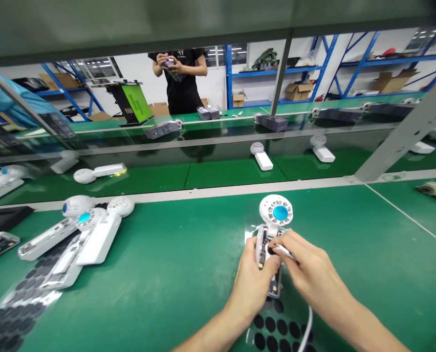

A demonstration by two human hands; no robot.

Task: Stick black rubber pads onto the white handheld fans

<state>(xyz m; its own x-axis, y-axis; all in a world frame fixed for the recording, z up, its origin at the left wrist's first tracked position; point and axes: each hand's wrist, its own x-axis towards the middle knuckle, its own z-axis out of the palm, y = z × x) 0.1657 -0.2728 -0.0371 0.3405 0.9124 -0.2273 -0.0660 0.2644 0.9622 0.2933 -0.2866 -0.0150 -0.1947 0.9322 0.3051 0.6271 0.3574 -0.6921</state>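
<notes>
White handheld fan (275, 211) right of centre in the frame, head up, handle pointing down, handle open with internals showing. Left hand (252, 274) closed around the handle from the left, thumb across its front. Right hand (309, 266) comes in from the right, fingers pinched on a slim white piece (284, 252) over the handle; dark spot at the fingertips, can't tell what it is. Hands close together at the handle. White cable (306, 330) runs from below the right hand to the bottom edge — its upper end is hidden.

Sheet of black discs (282, 326) bottom centre-right, just below the fan, on the green worktable (181, 274). Left side of the frame: pile of white fans (99, 239), some with handles open, partly on a second sheet with black discs (16, 313). Beyond the table edge, a green conveyor (218, 168) crosses the frame with more fans spaced along it, e.g. a fan lying right of centre (264, 160) and a fan with a yellow glow at its end (108, 169).

Upper centre: person in black shirt (183, 83), both hands on an object — too small to tell. Green-and-black machine (135, 103) upper left; blue shelving (228, 76) upper right.
</notes>
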